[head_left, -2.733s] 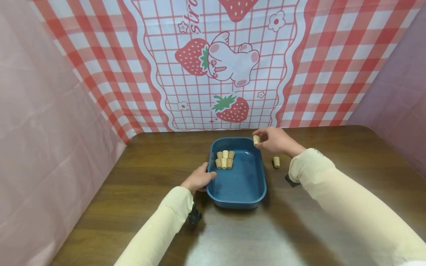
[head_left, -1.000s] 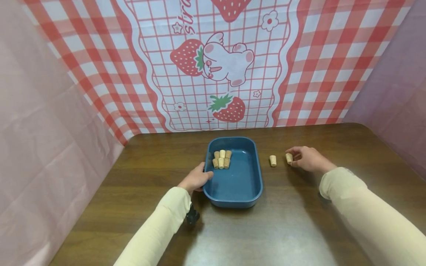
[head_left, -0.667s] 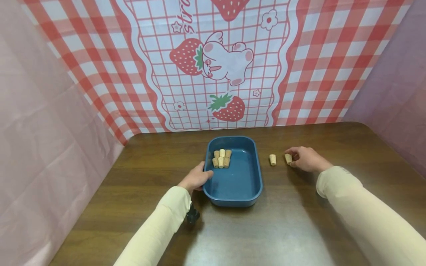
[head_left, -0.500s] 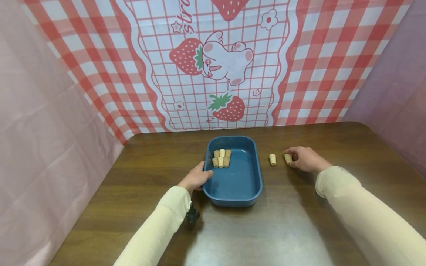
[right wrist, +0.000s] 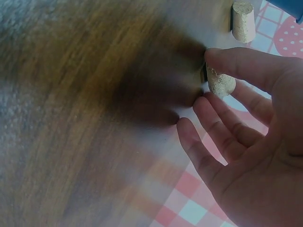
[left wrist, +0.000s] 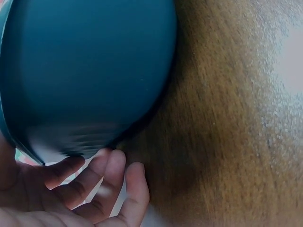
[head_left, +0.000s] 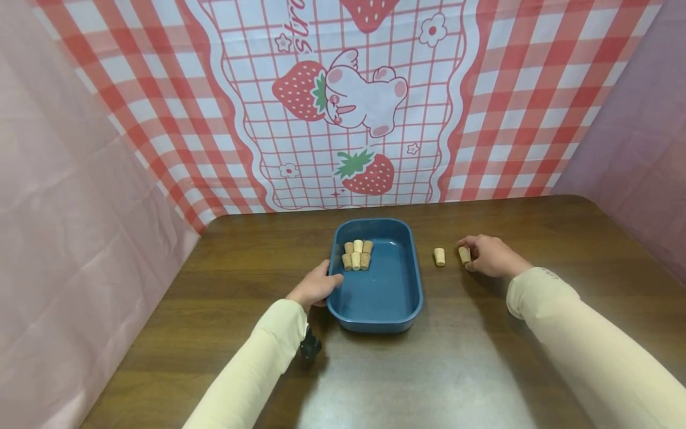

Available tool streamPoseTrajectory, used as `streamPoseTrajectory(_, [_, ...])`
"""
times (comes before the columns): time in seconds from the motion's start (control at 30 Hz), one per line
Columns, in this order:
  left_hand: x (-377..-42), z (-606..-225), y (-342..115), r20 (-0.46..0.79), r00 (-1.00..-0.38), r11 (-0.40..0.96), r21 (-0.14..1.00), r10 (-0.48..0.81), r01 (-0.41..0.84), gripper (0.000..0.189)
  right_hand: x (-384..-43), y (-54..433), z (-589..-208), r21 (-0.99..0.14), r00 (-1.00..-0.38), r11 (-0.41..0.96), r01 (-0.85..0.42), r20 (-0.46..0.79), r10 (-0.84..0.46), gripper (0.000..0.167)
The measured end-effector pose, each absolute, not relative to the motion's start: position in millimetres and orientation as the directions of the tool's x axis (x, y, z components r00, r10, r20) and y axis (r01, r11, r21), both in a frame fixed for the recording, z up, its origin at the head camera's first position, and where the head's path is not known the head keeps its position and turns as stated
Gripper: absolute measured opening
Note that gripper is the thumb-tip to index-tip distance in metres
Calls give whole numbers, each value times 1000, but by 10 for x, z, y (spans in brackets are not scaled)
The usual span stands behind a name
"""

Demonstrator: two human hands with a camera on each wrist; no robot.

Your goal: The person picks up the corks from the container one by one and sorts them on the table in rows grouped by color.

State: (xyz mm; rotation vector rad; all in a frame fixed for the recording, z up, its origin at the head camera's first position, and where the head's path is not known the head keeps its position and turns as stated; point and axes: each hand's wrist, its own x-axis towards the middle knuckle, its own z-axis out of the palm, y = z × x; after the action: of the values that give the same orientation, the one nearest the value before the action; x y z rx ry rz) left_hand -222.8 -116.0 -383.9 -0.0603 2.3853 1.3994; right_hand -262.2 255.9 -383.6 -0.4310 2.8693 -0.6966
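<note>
My left hand (head_left: 315, 287) grips the left wall of a blue rectangular tray (head_left: 375, 326), thumb over the rim and fingers curled against the outside, as the left wrist view shows. Several tapered corks (head_left: 356, 261) stand in two close rows in the tray's left part. Right of the tray, my right hand (head_left: 490, 256) pinches a cork (right wrist: 220, 84) between thumb and fingers at the wooden tabletop. Just to its left stands another cork (head_left: 439, 257), apart from it and from the tray.
Both hands work over a brown wooden table (head_left: 225, 262). Behind its far edge hangs a red-and-white checked cloth (head_left: 509, 137) with strawberries. Pink cloth (head_left: 96, 238) closes off the left side, and a purplish cloth (head_left: 638, 143) the right.
My right hand has brought its cork from the tray's far right corner rightward and down to the table, beside the other cork. The left hand has stayed on the tray.
</note>
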Motion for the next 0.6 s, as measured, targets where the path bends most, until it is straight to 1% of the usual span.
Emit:
streamPoseTrajectory(0.2, [-2239, -3848, -1166, -339, -928, 511, 831, 154, -219, 56, -2610, 2561, -3845, -460, -947, 848, -264, -41, -318, 54])
streamPoseTrajectory(0.4, [-2244, -3854, -1168, -341, -927, 517, 828, 155, -218, 56, -2559, 2518, -3802, -456, -959, 854, -248, -9, -283, 59])
streamPoseTrajectory(0.6, [-2238, -3838, -1163, -344, -926, 522, 825, 158, -218, 56, -2509, 2435, -3664, -459, -964, 855, -242, 18, -264, 55])
